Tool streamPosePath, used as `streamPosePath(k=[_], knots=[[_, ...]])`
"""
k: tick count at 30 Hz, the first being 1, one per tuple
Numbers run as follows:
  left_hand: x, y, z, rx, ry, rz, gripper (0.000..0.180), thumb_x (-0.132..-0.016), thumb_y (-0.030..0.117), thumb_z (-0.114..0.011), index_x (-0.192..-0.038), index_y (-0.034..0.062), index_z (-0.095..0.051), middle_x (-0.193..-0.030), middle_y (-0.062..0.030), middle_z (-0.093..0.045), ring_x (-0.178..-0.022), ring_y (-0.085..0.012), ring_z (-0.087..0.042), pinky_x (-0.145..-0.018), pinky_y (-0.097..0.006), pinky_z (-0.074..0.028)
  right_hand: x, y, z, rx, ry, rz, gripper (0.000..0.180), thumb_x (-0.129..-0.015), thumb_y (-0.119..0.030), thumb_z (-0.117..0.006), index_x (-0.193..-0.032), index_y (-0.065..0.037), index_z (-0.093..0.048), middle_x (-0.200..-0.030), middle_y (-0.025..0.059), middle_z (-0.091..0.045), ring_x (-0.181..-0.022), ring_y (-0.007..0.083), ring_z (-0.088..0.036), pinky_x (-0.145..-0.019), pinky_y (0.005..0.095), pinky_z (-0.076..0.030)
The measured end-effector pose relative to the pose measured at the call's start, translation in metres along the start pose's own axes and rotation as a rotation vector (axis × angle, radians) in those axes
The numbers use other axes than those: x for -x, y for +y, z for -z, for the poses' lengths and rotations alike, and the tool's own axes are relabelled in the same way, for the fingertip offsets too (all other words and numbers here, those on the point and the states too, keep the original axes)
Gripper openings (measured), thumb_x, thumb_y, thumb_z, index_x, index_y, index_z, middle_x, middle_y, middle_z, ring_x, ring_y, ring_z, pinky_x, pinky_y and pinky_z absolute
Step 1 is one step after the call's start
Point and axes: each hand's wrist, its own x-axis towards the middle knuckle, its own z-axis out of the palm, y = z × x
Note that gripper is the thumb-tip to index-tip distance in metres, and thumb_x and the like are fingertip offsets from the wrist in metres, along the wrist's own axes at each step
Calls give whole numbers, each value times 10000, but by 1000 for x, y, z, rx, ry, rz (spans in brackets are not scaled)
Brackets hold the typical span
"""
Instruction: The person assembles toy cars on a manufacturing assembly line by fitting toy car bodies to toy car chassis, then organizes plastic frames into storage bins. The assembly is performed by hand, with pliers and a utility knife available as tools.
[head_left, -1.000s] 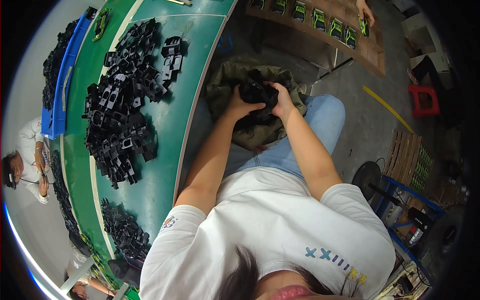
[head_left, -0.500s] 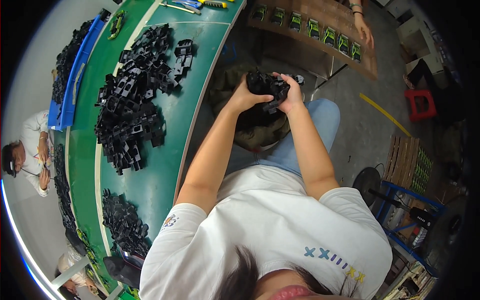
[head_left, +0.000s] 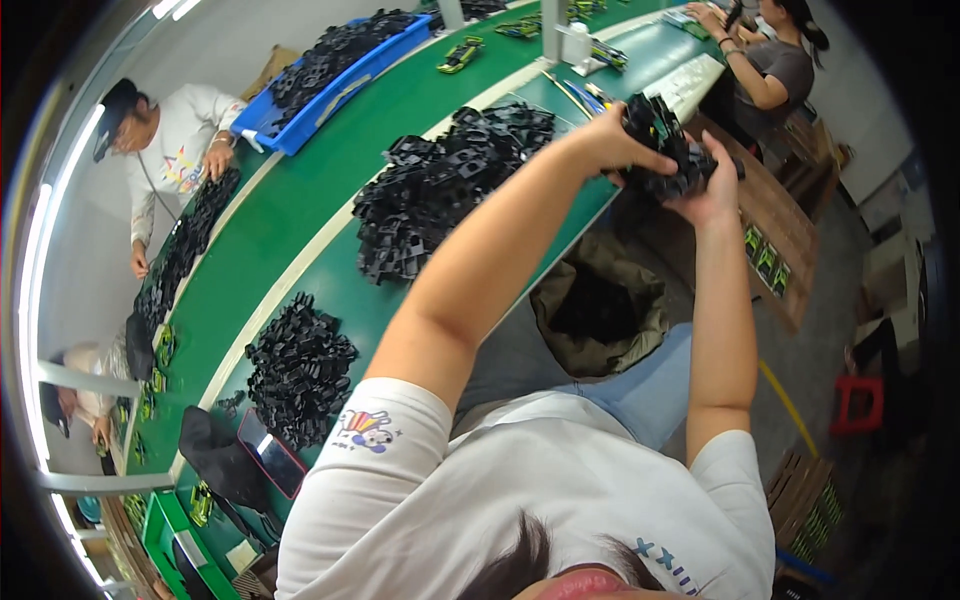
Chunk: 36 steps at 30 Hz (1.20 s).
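Both my hands hold up a bunch of black plastic parts (head_left: 662, 150) at the edge of the green table (head_left: 300, 220). My left hand (head_left: 612, 140) grips the bunch from the left, and my right hand (head_left: 712, 188) cups it from below and the right. A big heap of the same black parts (head_left: 440, 190) lies on the table just left of my left arm. Below the hands, beside my knees, stands an open olive sack (head_left: 600, 310) with more black parts inside.
A second heap of black parts (head_left: 298, 368) lies nearer my body. A blue tray (head_left: 330, 70) full of parts sits across the table by a person in white (head_left: 165, 140). Another person (head_left: 770, 60) works at the far right. A red stool (head_left: 858, 405) stands on the floor.
My hands have lifted the bunch of black parts up out of the sack to table height. My view has swung upward over the table.
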Motion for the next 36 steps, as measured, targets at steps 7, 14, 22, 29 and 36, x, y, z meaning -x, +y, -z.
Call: streamPosePath(k=[7,14,22,29,36], knots=[[20,41,181,-67,223,-80,744,-592,198,-855,-1155,-25,-423,-949,-125,-605,-777,-200,-643,-524,-331,-565,-72,28,-197,101,-217,-143,255,-810,-442,-528,-799,-188,-524,-960,83,-617,-957,289,-540,-868,576,-296],[66,32,360,11,433,1,606,-604,258,-840,-1105,81,-549,-1016,-84,-621,-866,-217,-631,-664,-416,-557,-175,120,-371,116,-436,-362,401,-853,-426,-510,-1103,-119,-445,-1168,158,-536,-1084,353,-495,-910,638,-285],[94,-36,557,291,881,174,445,-702,343,-773,-1045,119,-598,-985,-58,-651,-943,-192,-619,-821,-465,-503,-248,254,-534,307,-505,-331,625,-845,-523,-502,-1276,-95,-353,-1183,163,-521,-1082,370,-498,-939,651,-247],[68,-70,575,294,1088,295,775,-791,590,-558,-1341,76,-377,-1258,-186,-503,-1202,-321,-435,-936,-573,-322,-330,337,-576,1055,-580,182,774,-815,-702,-331,-1360,-154,-313,-1356,165,-325,-1256,402,-269,-904,655,-321],[124,-67,564,-667,1176,543,524,-701,442,-693,-896,-44,-665,-930,-205,-661,-907,-253,-633,-788,-325,-479,-285,283,-547,1152,-837,-279,743,-880,-509,-461,-1382,-6,-245,-1436,250,-202,-1233,477,-338,-922,577,-387]])
